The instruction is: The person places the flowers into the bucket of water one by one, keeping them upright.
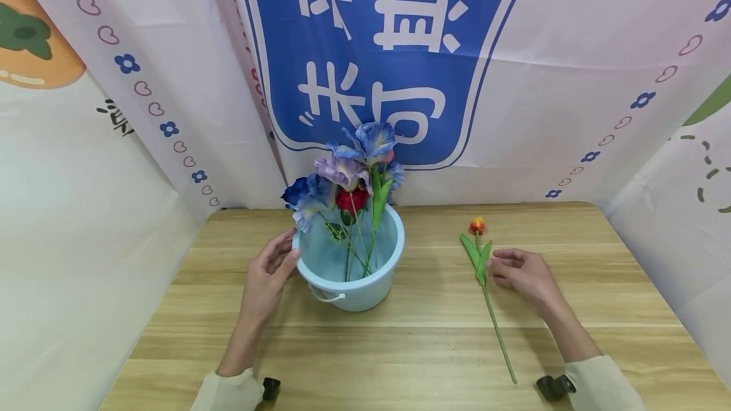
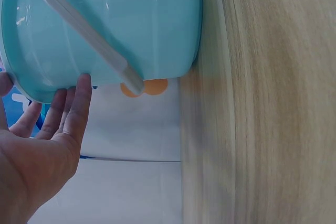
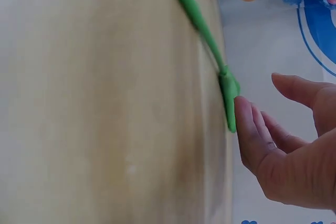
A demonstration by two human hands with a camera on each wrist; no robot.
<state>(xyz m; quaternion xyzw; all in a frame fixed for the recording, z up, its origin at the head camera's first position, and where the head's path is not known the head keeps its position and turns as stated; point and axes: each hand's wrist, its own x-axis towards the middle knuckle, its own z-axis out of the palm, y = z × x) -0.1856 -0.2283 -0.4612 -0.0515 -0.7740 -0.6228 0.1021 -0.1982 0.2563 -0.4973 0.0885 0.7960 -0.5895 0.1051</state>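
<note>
A light blue bucket (image 1: 365, 293) stands upright on the table, its pale handle (image 2: 89, 32) hanging down. My left hand (image 1: 271, 274) holds the bucket by the left of its rim. In the left wrist view the thumb is at the rim and the fingers (image 2: 76, 111) lie against the outer wall. Inside lean several artificial flowers: blue and purple irises (image 1: 342, 170) and a red rose (image 1: 351, 198). An orange-red artificial tulip (image 1: 477, 227) with green leaves (image 1: 482, 262) lies to the right. My right hand (image 1: 525, 274), fingers loosely bent, is beside those leaves, holding nothing.
The wood-grain table (image 1: 434, 335) runs up to a printed white curtain (image 1: 542, 113) with a blue lettered panel (image 1: 365, 81). Light cloth also hangs at the left and right sides. Black straps (image 1: 555, 387) show at both cuffs.
</note>
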